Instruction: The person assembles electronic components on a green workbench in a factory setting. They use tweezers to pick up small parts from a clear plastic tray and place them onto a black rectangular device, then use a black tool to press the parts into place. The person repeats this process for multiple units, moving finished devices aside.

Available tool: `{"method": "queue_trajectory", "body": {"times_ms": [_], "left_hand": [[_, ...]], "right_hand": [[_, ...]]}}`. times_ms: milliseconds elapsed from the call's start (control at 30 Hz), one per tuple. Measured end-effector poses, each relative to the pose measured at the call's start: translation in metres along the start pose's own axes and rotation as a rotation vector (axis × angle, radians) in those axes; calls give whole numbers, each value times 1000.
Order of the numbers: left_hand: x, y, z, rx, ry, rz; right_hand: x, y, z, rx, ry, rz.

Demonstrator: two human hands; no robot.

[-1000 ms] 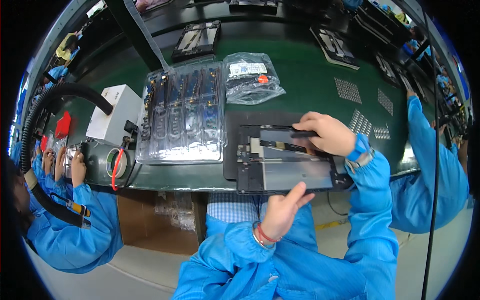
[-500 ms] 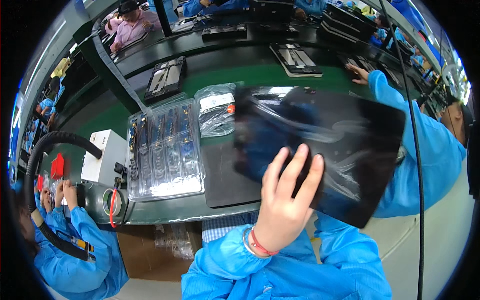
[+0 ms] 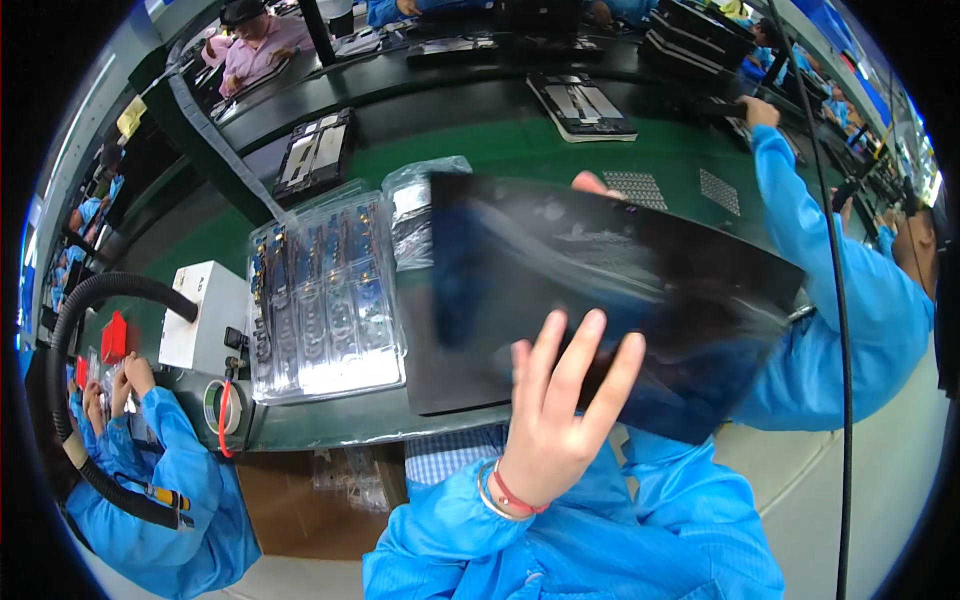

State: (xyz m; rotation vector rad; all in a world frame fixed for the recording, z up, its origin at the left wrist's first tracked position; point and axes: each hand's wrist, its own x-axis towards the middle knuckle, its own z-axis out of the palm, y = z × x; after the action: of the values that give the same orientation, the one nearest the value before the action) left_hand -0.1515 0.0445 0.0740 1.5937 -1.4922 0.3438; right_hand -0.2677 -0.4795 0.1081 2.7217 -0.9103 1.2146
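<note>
Overlapping the dark mat [image 3: 437, 388] in view, the glossy black panel [image 3: 660, 275] is held tilted. Its near part is crossed by the left hand [image 3: 565, 420], whose 4 visible fingers are spread before the shiny face; whether the face is touched cannot be told. The right hand [image 3: 592, 184] is mostly hidden behind the panel, only a bit being seen past the far edge, so its fingers' state cannot be told.
</note>
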Motion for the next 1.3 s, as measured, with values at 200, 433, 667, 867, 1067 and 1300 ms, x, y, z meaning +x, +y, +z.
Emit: {"method": "queue_trajectory", "body": {"times_ms": [200, 433, 667, 867, 1067, 1300], "left_hand": [[-19, -7, 27, -758, -146, -574], [-49, -41, 58, -1962, 320, -1183], [-72, -52, -4, -1895, 209, -1318], [-103, -58, -75, -483, -376, -716], [-99, -81, -55, 265, -239, -613], [-94, -73, -36, -39, -184, -759]], "right_hand": [[-129, -314, -37, 652, -232, -204], [-138, -310, 23, 316, -787, -257], [-166, -326, 40, 291, -673, -171], [-184, -327, 45, 328, -560, -213], [-212, -291, -17, 280, -412, 262], [-262, -275, -36, 421, -598, 461]]}}
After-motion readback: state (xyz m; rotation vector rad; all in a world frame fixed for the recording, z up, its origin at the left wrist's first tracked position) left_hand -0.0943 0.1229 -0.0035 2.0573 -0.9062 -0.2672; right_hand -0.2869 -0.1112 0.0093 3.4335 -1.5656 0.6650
